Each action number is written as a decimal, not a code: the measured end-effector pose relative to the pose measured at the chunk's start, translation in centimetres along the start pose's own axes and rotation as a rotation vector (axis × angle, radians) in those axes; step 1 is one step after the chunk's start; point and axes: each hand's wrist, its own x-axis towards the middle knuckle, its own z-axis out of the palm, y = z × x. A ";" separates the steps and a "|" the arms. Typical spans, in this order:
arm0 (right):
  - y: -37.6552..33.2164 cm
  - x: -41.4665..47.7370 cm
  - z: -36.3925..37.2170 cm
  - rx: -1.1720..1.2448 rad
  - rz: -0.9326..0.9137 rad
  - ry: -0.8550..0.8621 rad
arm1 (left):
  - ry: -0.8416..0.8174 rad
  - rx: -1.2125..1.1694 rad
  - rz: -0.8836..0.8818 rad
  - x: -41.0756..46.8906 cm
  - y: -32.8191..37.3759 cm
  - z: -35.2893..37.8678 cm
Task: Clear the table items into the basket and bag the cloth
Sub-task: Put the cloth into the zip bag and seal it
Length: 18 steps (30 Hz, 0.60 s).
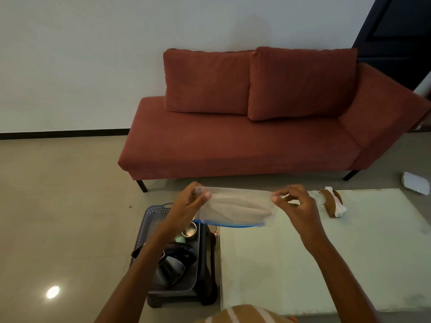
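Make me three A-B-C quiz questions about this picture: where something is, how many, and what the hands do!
1. Where is the brown-and-white crumpled cloth? A on the pale table B in a basket C on the floor
2. How many back cushions has the rust-red fabric sofa? A one B two C four
3. What holds the clear plastic zip bag? A both hands B one hand C nothing
Answers: 1 A, it lies at the table's far edge. 2 B, two sit side by side. 3 A, left hand and right hand pinch its ends.
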 end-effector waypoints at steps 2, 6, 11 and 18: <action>-0.8 0.1 -0.5 0.121 0.026 -0.059 | 0.014 -0.134 -0.028 -0.1 0.5 0.2; -1.5 0.5 -1.5 0.420 0.216 -0.298 | 0.086 -0.346 -0.061 0.1 1.1 0.8; 0.1 -0.2 -0.8 0.515 0.350 -0.705 | 0.161 -0.324 -0.087 0.3 0.8 1.1; 1.1 -0.3 0.6 0.580 0.366 -0.460 | 0.010 -0.897 -0.383 -0.7 -0.8 0.5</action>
